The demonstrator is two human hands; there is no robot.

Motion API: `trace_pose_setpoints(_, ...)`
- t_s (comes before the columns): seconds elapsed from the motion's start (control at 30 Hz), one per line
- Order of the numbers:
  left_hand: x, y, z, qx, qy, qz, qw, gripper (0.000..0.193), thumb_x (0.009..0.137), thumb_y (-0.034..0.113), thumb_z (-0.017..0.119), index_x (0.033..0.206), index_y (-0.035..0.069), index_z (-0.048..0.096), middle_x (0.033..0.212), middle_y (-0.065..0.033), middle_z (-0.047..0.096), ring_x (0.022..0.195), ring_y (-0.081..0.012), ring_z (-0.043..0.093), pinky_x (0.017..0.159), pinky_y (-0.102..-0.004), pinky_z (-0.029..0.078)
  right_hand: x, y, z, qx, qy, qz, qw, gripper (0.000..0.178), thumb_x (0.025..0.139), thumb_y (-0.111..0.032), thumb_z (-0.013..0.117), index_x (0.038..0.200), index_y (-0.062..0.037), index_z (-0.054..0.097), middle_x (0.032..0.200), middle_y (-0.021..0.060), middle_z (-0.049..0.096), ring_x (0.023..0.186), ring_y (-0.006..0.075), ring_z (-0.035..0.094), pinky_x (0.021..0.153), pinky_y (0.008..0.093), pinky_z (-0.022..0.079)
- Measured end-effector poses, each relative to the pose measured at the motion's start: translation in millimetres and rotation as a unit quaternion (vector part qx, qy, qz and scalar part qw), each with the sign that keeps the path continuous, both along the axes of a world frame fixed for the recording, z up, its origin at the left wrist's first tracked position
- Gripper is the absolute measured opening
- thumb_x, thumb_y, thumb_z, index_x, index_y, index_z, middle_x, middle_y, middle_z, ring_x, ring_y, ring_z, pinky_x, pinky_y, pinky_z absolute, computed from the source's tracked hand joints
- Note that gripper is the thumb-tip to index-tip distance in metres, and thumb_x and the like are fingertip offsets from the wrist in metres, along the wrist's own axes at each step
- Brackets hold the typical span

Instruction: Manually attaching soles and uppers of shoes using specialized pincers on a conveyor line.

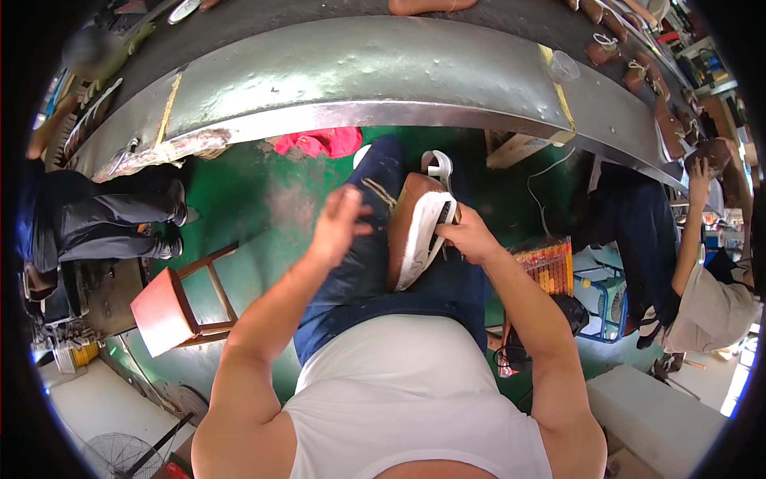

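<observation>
A brown leather shoe (404, 209) with a thick white sole (423, 239) lies tilted over my lap, its sole turned toward the right. My right hand (472, 237) grips the sole's edge at mid-length, thumb on the near side. From the shoe's left side a tan lace (378, 191) sticks out. My left hand (339, 227) hovers left of the shoe, apart from it. It is smeared by motion, but its fingers look spread and nothing shows in them.
Ahead runs a metal-edged conveyor bench (359, 72) with brown shoes along its right side. A red cloth (321, 142) lies beneath it. At left stands a stool (163, 311). Co-workers sit at both sides; the right one's hand (700, 180) touches a brown shoe.
</observation>
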State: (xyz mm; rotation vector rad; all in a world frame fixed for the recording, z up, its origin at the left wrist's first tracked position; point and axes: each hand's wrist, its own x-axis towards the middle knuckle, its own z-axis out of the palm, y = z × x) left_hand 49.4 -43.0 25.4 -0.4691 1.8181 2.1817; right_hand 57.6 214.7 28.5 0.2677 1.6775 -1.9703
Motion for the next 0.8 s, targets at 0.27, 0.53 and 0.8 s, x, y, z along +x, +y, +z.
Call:
trace_pose_setpoints(0.27, 15.1, 37.9, -17.4, -0.26, 0.074, -0.256, 0.928, 0.037, 0.098, 0.029, 0.056, 0.12, -0.001, 0.061, 0.097, -0.0126, 0.069, 0.084, -0.0196, 0.065, 0.079, -0.0347, 0.053, 33.4, -19.1, -25.4, 0.227, 0.096, -0.1, 0.964, 0.046, 0.07, -0.008, 0.068, 0.111, 0.0075, 0.055, 0.1, 0.0192, 0.066, 0.093, 0.0276, 0.066, 0.084, 0.0335, 0.051)
trace_pose_setpoints(0.53, -6.1, 22.0, -10.3, 0.116, -0.096, -0.382, 0.912, 0.051, 0.09, 0.006, 0.058, 0.14, 0.002, 0.047, 0.125, -0.0083, 0.06, 0.112, -0.0167, 0.059, 0.097, -0.0322, 0.048, 41.3, 35.5, 15.5, 0.334, 0.029, 0.08, 0.939, 0.042, 0.087, -0.027, 0.067, 0.112, 0.0049, 0.057, 0.097, 0.021, 0.067, 0.086, 0.0328, 0.068, 0.078, 0.0415, 0.051)
trace_pose_setpoints(0.8, 25.7, 37.0, -24.2, -0.113, 0.017, -0.387, 0.915, 0.091, 0.082, -0.001, 0.065, 0.155, 0.002, 0.011, 0.146, -0.0154, 0.043, 0.136, -0.023, 0.041, 0.113, -0.0336, 0.032, 75.8, 54.5, 57.7, 0.426, 0.159, 0.264, 0.851, 0.048, 0.089, -0.017, 0.061, 0.13, 0.0039, 0.049, 0.114, 0.0253, 0.062, 0.1, 0.0427, 0.061, 0.088, 0.046, 0.049)
